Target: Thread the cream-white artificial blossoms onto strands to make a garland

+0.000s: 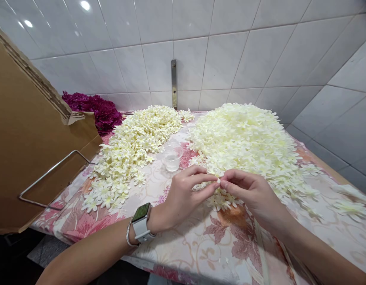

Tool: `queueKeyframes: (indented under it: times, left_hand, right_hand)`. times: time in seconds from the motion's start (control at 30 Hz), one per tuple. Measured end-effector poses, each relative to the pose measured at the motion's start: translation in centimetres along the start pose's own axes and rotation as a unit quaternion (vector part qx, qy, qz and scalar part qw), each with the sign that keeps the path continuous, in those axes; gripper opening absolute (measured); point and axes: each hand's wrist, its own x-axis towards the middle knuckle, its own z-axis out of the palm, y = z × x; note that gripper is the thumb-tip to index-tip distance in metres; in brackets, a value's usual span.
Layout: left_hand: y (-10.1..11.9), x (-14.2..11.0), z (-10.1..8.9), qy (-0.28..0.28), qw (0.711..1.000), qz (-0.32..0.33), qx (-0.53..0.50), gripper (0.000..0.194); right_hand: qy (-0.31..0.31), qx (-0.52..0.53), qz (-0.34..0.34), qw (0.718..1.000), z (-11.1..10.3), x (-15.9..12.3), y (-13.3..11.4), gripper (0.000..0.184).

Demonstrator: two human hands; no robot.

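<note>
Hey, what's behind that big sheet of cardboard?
Purple flowers show past the far edge of the cardboard, in front of the tiled wall. The cardboard covers the rest, so how far they extend can't be seen.

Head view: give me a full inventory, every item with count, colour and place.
white-yellow flower heaps: two, pale, left and right on cloth; blooms uncountable
loose flowers: a few, pale, right edge
purple flower pile: one, back left
clear cup: one, between the heaps
small white piece: one, between the fingertips
floral cloth: one, pink and cream, under the heaps
cardboard: brown, left; count unclear
bent metal rod: one, silvery, against cardboard
metal strip: one, on wall
wall tiles: many, pale grey, behind
smartwatch: one, pale strap, left wrist
bracelet: one, silvery, beside watch
left hand: one, centre
right hand: one, right of centre
</note>
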Motion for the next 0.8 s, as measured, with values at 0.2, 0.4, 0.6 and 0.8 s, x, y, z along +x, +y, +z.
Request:
queueKeyframes:
  times: [0.2,0.4,0.6,0.8]
  left_hand:
    - [0.36,-0.03,0.06,0.004,1.0,0.003,0.0,0.009]
    - [0.7,0.0,-0.03,0.0,0.999,-0.028,-0.018,0.009]
    - [0.34,0.32,-0.24,-0.008,0.994,-0.109,-0.023,0.011]
    - [0.22,0.49,-0.13,-0.003,0.981,-0.186,-0.055,0.011]
  right_hand:
    - [0.014,-0.021,-0.024,0.999,0.33,-0.3,-0.08,0.018]
    - [0.022,-0.072,-0.065,0.995,0.53,-0.57,-0.14,0.008]
    - [0.036,-0.1,-0.073,0.992,0.67,-0.64,-0.29,0.006]
    - [0.001,-0.112,-0.027,0.993,-0.19,-0.03,-0.39,0.005]
